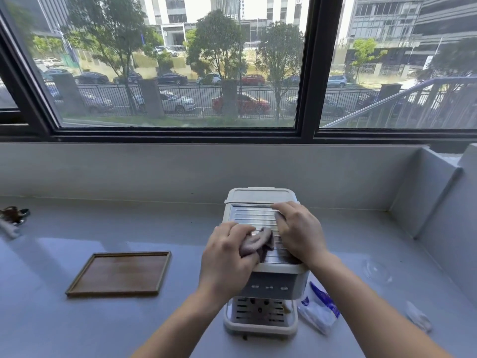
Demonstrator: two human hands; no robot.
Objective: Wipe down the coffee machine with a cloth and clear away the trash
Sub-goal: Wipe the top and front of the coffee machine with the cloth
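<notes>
A cream and grey coffee machine (260, 200) stands on the grey counter in front of me, its ribbed metal top plate facing up. My left hand (227, 257) is shut on a bunched grey cloth (258, 242) that presses on the front left of that plate. My right hand (296, 231) lies flat on the right side of the top, fingers spread, holding nothing. A white and blue plastic wrapper (318, 310) lies on the counter right of the machine's base. A crumpled clear wrapper (418, 316) sits further right.
A brown wooden tray (118, 273) lies on the counter to the left. A clear plastic lid (376, 271) rests at the right. A dark object with a white handle (13, 218) sits at the far left edge. A raised ledge (426, 192) borders the right.
</notes>
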